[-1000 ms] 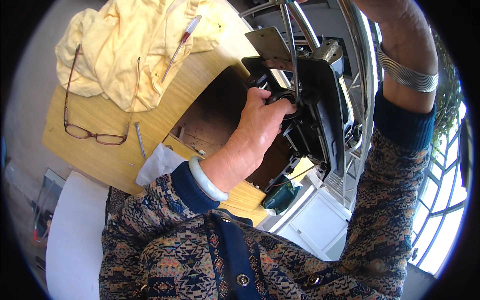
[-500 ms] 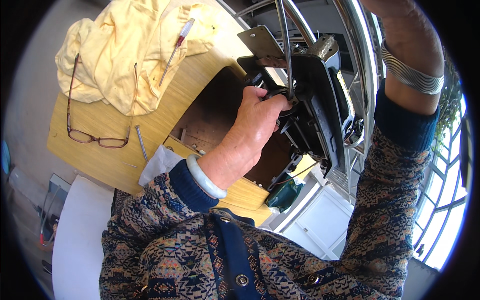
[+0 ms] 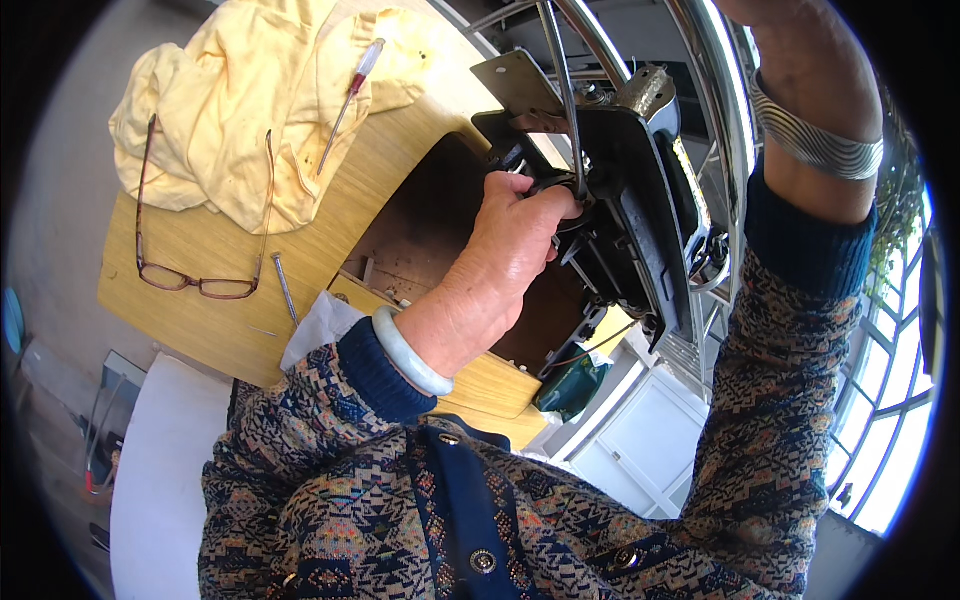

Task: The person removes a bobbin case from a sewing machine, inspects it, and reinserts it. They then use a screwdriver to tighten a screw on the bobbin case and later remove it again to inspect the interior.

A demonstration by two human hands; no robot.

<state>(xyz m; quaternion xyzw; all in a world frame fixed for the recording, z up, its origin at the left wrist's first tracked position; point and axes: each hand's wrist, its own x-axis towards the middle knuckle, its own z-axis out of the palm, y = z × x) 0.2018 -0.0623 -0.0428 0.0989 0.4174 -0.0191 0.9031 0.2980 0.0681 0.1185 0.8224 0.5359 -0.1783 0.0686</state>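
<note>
A black sewing machine [image 3: 630,215] is tipped up on its side over the opening of a wooden table, its underside facing me. My left hand [image 3: 510,235], a pale bangle at the wrist, is closed at the underside, thumb and forefinger around a dark part I cannot make out fully. A long thin metal rod [image 3: 564,90] comes down from the upper edge, its lower end beside my left fingertips; its top is out of view. My right hand [image 3: 775,8] is raised at the top right, above a wide silver bracelet; its fingers are cut off by the picture's edge.
On the wooden tabletop [image 3: 200,330] lie a yellow cloth [image 3: 225,110], a screwdriver [image 3: 350,100] with a clear and red handle, eyeglasses [image 3: 190,282] and a metal pin-like tool [image 3: 286,288]. Curved chrome rails [image 3: 727,110] stand behind the machine. A dark green bag [image 3: 575,385] is below.
The upper part of the rod has shifted slightly left, and my raised right arm has moved a little left and up. My left hand stays in nearly the same place.
</note>
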